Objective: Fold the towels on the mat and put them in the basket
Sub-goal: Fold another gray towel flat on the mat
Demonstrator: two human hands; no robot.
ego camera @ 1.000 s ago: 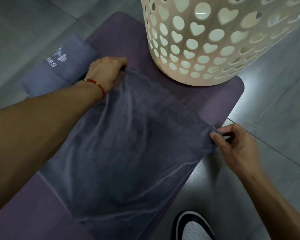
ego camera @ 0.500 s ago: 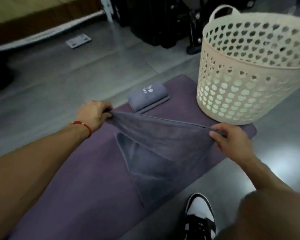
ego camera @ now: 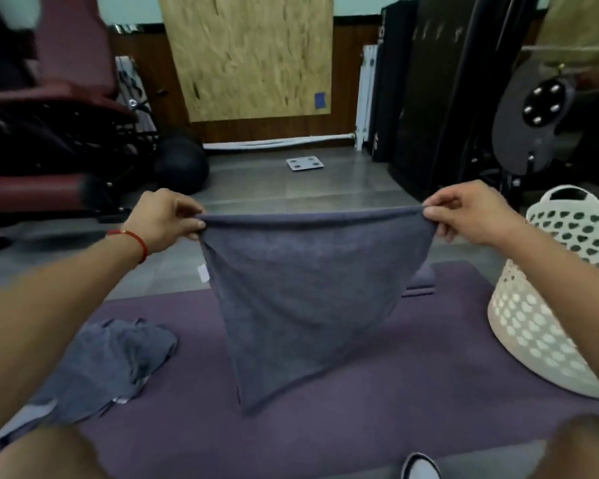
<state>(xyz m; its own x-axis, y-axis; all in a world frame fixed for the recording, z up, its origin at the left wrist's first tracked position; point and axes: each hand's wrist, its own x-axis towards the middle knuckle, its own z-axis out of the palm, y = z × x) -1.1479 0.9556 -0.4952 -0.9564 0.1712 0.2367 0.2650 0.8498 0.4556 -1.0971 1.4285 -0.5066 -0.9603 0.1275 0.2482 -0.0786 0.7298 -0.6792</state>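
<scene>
A grey towel (ego camera: pixel 305 292) hangs in the air above the purple mat (ego camera: pixel 395 392). My left hand (ego camera: pixel 166 219) pinches its upper left corner and my right hand (ego camera: pixel 464 216) pinches its upper right corner, so the top edge is stretched between them. The towel's lower tip reaches down to the mat. A second grey towel (ego camera: pixel 118 361) lies crumpled on the mat at the left. A folded grey towel (ego camera: pixel 421 281) shows partly behind the hanging one. The cream basket (ego camera: pixel 547 305) with heart-shaped holes stands on the mat's right end.
Grey tiled floor surrounds the mat. A dark red bench (ego camera: pixel 49 133) and a black ball (ego camera: pixel 182 164) stand at the far left, black gym equipment (ego camera: pixel 464 98) at the far right. A white scale (ego camera: pixel 305 164) lies on the floor ahead. My shoe (ego camera: pixel 421 468) shows at the bottom.
Both hands have raised the towel off the mat, from lying flat to hanging stretched in the air. The view has tilted up, showing the room and the crumpled towel.
</scene>
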